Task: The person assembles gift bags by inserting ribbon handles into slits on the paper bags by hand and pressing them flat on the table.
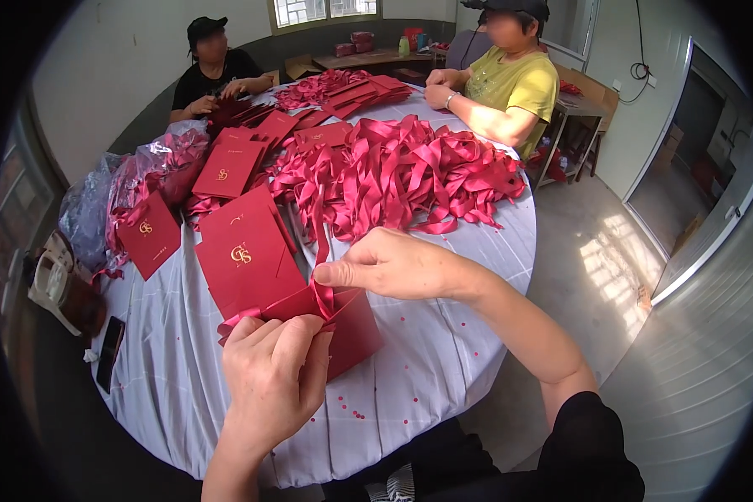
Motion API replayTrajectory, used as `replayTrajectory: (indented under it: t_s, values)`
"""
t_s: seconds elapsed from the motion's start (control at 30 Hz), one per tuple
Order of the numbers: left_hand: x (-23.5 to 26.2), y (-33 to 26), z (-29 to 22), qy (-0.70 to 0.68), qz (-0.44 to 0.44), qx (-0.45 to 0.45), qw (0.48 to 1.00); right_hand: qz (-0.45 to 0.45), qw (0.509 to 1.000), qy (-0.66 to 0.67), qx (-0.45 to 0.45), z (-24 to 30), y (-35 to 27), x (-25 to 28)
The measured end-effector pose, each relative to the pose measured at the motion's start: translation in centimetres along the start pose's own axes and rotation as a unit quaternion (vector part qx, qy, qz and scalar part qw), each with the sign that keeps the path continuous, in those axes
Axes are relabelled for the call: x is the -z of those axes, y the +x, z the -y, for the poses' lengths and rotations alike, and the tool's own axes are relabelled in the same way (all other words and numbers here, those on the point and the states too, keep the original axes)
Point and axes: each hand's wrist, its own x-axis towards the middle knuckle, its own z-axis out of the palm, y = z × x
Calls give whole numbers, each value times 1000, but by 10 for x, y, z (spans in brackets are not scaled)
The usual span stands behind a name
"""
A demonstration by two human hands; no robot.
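A red paper gift bag (358,335) stands on the cloth in front of me. My left hand (274,376) is closed at its near upper edge, where a red ribbon (241,325) sticks out beside the fingers. Above the bag's opening, my right hand (389,263) pinches a strip of red ribbon (321,294) between thumb and fingers. The fingertips of my left hand are partly hidden. Just behind the bag lie stacked flat red bags (241,251) with gold emblems.
A large heap of red ribbons (393,176) covers the table's middle. More flat bags (226,167) and clear plastic wrapping (92,197) lie left, near a phone (110,353). Small red dots (351,412) are scattered on the white tablecloth (452,368). Two people sit across the table.
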Motion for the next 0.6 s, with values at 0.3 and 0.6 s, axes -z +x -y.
replayTrajectory:
  t_s: [0.3,0.6]
  values:
    - [-1,-1,2,5,-9,-4,1000,80,889,449,37,2,6,-17]
    - [-4,-1,4,12,-14,-17,1000,-42,870,454,186,17,18,-17]
